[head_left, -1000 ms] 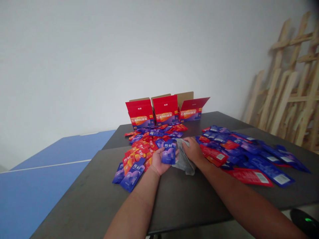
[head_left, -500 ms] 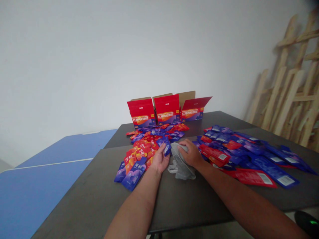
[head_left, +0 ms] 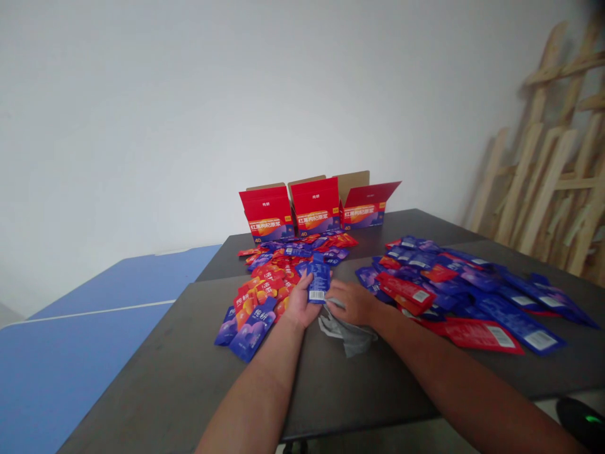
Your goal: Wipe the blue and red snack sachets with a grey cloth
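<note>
A blue pouch (head_left: 319, 277) lies in my left hand (head_left: 301, 304), its barcoded back turned up and my thumb along its left edge. Close to its lower right corner, my right hand (head_left: 352, 304) is closed round a crumpled grey cloth (head_left: 354, 337) that hangs down to the dark table (head_left: 189, 359). Left of my left hand, red and blue pouches (head_left: 255, 321) overlap in a row with their fronts up. A looser heap of red and blue pouches (head_left: 454, 284) spreads out to the right of my right hand.
Three red printed boxes with raised flaps stand at the back: a left box (head_left: 268, 217), a middle box (head_left: 316, 211) and a right box (head_left: 366, 211). More pouches (head_left: 326, 243) lie before them. A blue table (head_left: 118, 321) adjoins on the left; wooden frames (head_left: 553, 164) lean at the right.
The pouch in my left hand has gone from tilted and partly covered to lying flat with its back showing. My right hand and the cloth have shifted slightly down, off the pouch's face.
</note>
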Action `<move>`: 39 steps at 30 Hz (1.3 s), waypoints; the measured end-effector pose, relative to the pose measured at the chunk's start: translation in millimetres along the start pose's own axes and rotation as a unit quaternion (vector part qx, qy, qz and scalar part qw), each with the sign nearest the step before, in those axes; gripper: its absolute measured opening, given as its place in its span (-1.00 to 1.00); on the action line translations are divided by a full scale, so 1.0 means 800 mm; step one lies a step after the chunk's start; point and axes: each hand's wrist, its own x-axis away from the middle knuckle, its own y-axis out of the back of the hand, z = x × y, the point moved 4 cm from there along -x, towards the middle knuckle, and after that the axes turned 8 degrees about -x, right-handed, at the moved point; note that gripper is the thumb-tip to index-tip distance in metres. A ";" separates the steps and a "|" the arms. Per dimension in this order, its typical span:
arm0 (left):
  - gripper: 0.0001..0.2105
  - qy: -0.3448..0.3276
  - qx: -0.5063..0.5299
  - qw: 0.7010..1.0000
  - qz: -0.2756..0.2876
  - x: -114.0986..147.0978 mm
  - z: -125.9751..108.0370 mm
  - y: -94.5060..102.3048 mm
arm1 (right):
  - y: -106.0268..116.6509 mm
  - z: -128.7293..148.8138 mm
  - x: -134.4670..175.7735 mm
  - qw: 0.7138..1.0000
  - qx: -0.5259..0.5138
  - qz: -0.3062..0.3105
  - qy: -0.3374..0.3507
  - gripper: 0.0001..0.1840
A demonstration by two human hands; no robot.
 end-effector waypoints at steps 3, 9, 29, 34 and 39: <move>-0.77 0.001 -0.019 1.000 0.013 0.002 0.003 -0.003 | 0.002 0.002 -0.002 0.999 0.044 0.018 -0.016 -0.86; -0.72 0.039 -0.064 0.997 0.037 0.007 0.014 -0.008 | 0.015 -0.017 -0.002 0.985 0.081 -0.064 -0.136 -0.80; -0.64 0.003 0.031 0.997 -0.077 -0.010 0.002 0.018 | 0.038 -0.031 0.002 0.963 0.067 -0.204 -0.161 -0.84; -0.70 0.052 0.024 0.997 -0.045 -0.007 0.005 0.010 | 0.017 0.003 -0.003 0.994 0.083 -0.076 -0.005 -0.80; -0.64 0.091 0.016 0.996 0.017 0.000 0.008 0.005 | -0.001 0.017 -0.009 0.995 0.072 -0.006 0.063 -0.84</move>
